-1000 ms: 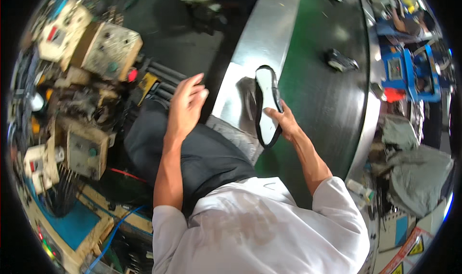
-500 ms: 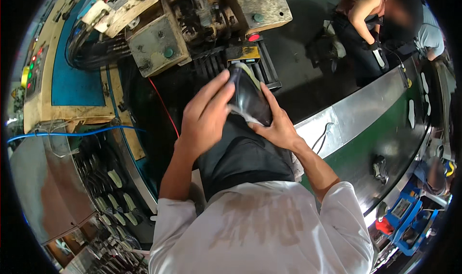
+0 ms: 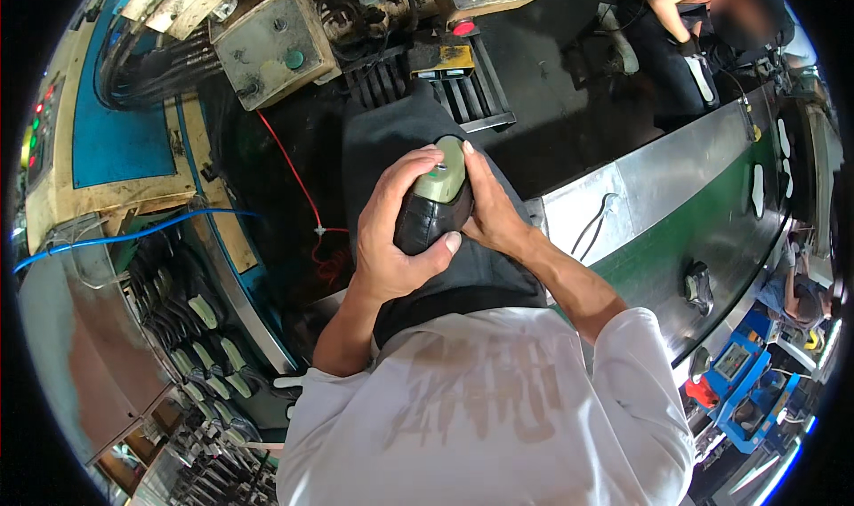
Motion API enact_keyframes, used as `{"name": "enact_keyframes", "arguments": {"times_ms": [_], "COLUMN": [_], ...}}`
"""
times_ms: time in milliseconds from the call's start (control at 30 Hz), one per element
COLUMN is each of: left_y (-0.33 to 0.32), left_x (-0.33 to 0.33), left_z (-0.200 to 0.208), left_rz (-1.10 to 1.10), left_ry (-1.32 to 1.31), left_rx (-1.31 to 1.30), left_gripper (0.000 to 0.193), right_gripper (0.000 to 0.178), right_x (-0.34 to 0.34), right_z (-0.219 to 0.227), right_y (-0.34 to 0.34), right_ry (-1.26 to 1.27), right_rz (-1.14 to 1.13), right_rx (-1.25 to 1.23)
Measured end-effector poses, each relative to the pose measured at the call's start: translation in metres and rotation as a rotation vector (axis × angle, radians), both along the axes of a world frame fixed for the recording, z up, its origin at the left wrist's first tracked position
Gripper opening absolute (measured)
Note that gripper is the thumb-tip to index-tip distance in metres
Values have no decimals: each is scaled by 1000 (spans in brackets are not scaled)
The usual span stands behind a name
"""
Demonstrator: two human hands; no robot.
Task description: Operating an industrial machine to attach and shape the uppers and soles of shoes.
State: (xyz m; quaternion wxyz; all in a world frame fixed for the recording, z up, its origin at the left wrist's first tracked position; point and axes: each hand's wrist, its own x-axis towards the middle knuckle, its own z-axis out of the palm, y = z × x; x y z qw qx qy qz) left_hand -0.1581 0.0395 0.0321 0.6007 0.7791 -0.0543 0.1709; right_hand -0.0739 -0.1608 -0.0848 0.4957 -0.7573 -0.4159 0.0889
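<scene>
A black shoe upper (image 3: 422,225) fits around a pale green shoe last (image 3: 442,182), held over my lap between both hands. My left hand (image 3: 391,232) wraps its left side, fingers at the last's top and thumb along the black material near my body. On the other side my right hand (image 3: 491,205) grips the upper, its thumb and lower fingers partly hidden. The top of the last faces up, and the shoe's underside is out of sight.
Ahead stands a machine with control boxes (image 3: 274,52) and a metal grate (image 3: 485,101). A green conveyor (image 3: 649,257) with a metal edge runs at right, carrying a shoe (image 3: 699,287). A rack of shoes on lasts (image 3: 205,355) is at left. Another person (image 3: 685,26) works far right.
The shoe has come closer to my body and turned, so the green top of the last now shows instead of the smooth black side. Both hands have shifted their hold on it.
</scene>
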Motion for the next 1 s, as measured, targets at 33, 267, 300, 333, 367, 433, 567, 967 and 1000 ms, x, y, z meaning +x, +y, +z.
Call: {"name": "enact_keyframes", "arguments": {"times_ms": [33, 267, 300, 333, 367, 433, 567, 967, 1000], "left_y": [-2, 10, 13, 17, 24, 30, 32, 43, 41], "left_x": [3, 31, 39, 46, 53, 79, 102, 102, 103], "left_z": [-1, 7, 8, 11, 10, -16, -94, -136, -137], "left_rz": [-9, -140, -138, -137, -86, 44, 227, 431, 433], "left_ry": [-5, 139, 89, 39, 78, 218, 600, 177, 185], "left_rx": [1, -227, -311, -395, -196, -416, -642, 322, 316], "left_gripper": [79, 95, 100, 105, 99, 72, 59, 24, 24], "right_gripper": [124, 122, 121, 115, 113, 107, 109, 71, 70], "right_x": [0, 20, 30, 43, 49, 42, -7, -22, -20], "right_z": [0, 40, 59, 75, 96, 92, 82, 48, 48], "right_y": [-2, -7, -9, -12, -17, -19, -30, -37, -38], "right_ry": [-5, 52, 142, 244, 411, 646, -10, -287, -288], "right_rz": [-9, -40, -7, 45, 51, -42, -162, -62, -59], "right_rx": [1, -26, -52, -89, -158, -94, -292, -548, -534]}}
